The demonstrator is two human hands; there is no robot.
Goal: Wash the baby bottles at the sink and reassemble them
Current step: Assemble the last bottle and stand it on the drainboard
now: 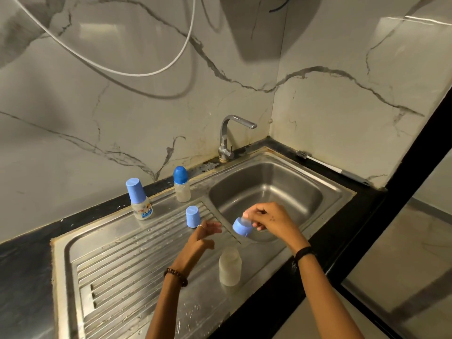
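My right hand (270, 220) pinches the clear teat of a blue screw ring (242, 227) over the sink's left rim. My left hand (204, 237) hovers beside it above the drainboard, fingers loosely spread and holding nothing. An open, cloudy bottle body (230, 266) stands upright on the sink's front edge below both hands. A loose light-blue cap (192, 217) stands on the drainboard. Two capped bottles stand at the back: one with a printed label (140, 199) and one with a darker blue dome cap (181, 184).
The steel sink basin (269, 192) lies to the right with a faucet (228, 138) behind it, no water running. The ribbed drainboard (122, 270) fills the left. A bottle brush (330, 166) lies on the black counter behind the basin. A white cable hangs on the wall.
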